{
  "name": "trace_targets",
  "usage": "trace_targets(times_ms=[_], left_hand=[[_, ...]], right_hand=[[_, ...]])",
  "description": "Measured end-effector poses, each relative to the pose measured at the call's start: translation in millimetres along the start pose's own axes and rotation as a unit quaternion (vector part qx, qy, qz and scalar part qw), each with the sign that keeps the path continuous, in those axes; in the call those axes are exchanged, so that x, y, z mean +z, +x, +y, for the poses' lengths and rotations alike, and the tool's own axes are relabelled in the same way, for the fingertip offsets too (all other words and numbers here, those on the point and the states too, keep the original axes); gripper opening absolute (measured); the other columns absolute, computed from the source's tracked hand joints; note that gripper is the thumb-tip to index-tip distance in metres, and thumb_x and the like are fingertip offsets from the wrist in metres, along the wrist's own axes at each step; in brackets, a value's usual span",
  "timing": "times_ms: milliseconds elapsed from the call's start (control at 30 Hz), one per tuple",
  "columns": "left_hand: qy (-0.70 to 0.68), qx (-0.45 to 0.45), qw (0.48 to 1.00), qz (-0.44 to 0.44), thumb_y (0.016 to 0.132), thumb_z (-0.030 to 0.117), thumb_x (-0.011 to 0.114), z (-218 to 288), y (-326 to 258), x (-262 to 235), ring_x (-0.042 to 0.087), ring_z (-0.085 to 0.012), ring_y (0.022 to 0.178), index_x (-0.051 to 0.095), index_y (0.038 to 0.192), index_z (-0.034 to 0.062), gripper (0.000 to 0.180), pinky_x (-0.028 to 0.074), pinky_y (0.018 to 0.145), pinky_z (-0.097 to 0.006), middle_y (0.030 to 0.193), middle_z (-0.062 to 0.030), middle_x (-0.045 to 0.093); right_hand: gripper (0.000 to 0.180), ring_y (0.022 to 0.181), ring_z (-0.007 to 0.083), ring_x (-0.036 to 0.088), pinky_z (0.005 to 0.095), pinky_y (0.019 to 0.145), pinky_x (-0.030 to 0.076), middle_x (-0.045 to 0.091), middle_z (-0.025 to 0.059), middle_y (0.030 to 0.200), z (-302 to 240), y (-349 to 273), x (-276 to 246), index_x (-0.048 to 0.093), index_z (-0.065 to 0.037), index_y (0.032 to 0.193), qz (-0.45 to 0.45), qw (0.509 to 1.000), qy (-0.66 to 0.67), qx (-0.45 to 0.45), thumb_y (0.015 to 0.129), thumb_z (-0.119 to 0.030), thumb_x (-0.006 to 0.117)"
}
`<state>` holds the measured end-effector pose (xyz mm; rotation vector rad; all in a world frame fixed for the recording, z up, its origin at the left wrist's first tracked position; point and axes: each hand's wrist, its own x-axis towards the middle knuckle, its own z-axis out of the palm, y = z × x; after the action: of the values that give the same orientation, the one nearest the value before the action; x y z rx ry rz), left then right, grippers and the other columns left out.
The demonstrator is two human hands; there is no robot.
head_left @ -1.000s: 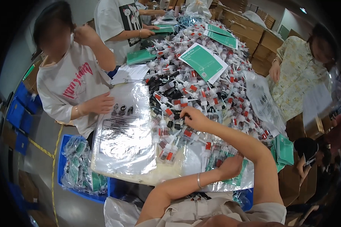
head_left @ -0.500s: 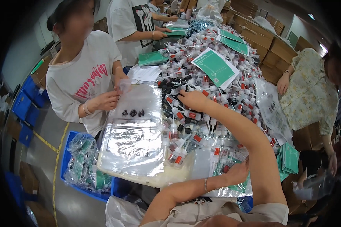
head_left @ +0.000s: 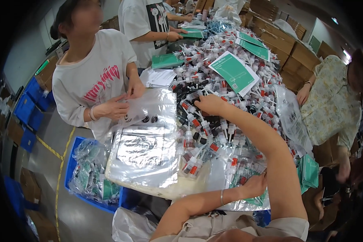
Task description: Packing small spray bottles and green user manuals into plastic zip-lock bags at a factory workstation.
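My right hand (head_left: 212, 105) reaches over the heap of small clear bottles (head_left: 213, 78) with white nozzle tips and red labels. Its fingers curl down among black pieces (head_left: 193, 97) at the heap's left side; what they grip is hidden. Close to my body, my left hand (head_left: 254, 186) is closed at a clear plastic bag (head_left: 230, 206), its fingertips partly covered by my right arm. Inside or under that clear film lie several bottles (head_left: 241, 171) and a green leaflet (head_left: 256, 200).
A stack of printed clear bags (head_left: 145, 177) lies left of the heap, by a co-worker (head_left: 94, 76). Green leaflets (head_left: 234, 72) rest on the heap and more (head_left: 309, 171) at right. A blue bin (head_left: 74, 161) holds filled bags. Another person (head_left: 330, 97) stands at right.
My right hand shifts slightly within the black pieces; my left hand stays at the bag. The left co-worker's hands have lowered towards the bag stack, and the right-hand person's lower hand has moved.
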<state>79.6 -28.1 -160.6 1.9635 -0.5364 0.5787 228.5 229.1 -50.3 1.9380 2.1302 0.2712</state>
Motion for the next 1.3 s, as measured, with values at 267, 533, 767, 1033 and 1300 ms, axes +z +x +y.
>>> trace_targets(times_ms=[267, 533, 767, 1033, 1300], left_hand=[[-0.085, -0.166, 0.98, -0.074, 0.075, -0.001, 0.046, 35, 14, -42, 0.057, -0.0471, 0.083, 0.013, 0.139, -0.0083, 0.073, 0.048, 0.07, -0.048, 0.13, -0.0369, 0.036], [-0.294, -0.267, 0.917, -0.022, 0.079, -0.005, 0.041, 41, 33, -68, 0.059, -0.0176, 0.061, 0.008, 0.145, 0.0053, 0.075, 0.051, 0.061, -0.031, 0.118, -0.0197, 0.054], [-0.244, -0.157, 0.957, -0.002, 0.081, -0.006, 0.04, 101, 74, -92, 0.057, -0.0125, 0.059, 0.014, 0.145, 0.0038, 0.069, 0.049, 0.053, -0.027, 0.145, -0.0159, 0.032], [-0.242, -0.236, 0.94, 0.045, 0.075, -0.01, 0.042, 126, 108, -154, 0.05, -0.0067, 0.05, 0.03, 0.139, -0.0011, 0.066, 0.043, 0.044, -0.021, 0.136, -0.0103, 0.046], [-0.255, -0.16, 0.953, 0.021, 0.075, -0.004, 0.043, 164, 147, -206, 0.044, -0.0045, 0.044, 0.038, 0.133, -0.0056, 0.058, 0.033, 0.039, -0.018, 0.126, -0.0166, 0.054]], right_hand=[[0.022, 0.081, 0.0201, 0.056, 0.0342, 0.074, 0.044, 0.059, 0.0086, 0.086, -12, -123, -68, 0.054, -0.004, 0.096, 0.168, 0.832, 0.509, 0.145, 0.08, -0.013, 0.066], [0.019, 0.047, 0.0044, 0.045, 0.0213, 0.042, 0.036, 0.051, -0.0023, 0.064, -41, -343, -126, 0.056, -0.005, 0.097, 0.012, 0.681, 0.657, 0.324, 0.084, -0.016, 0.066], [0.029, 0.062, 0.021, 0.06, 0.0345, 0.057, 0.048, 0.063, 0.0132, 0.078, -69, -371, -63, 0.059, 0.001, 0.098, -0.012, 0.862, 0.447, 0.241, 0.079, -0.019, 0.066], [0.036, 0.093, 0.0338, 0.059, 0.039, 0.08, 0.044, 0.062, 0.0187, 0.1, -65, -370, -142, 0.059, 0.002, 0.102, -0.055, 0.848, 0.486, 0.203, 0.08, -0.026, 0.065], [0.018, 0.088, 0.0307, 0.058, 0.0414, 0.08, 0.045, 0.059, 0.0129, 0.099, -81, -386, -181, 0.059, -0.005, 0.083, 0.238, 0.946, 0.137, 0.174, 0.078, -0.021, 0.067]])
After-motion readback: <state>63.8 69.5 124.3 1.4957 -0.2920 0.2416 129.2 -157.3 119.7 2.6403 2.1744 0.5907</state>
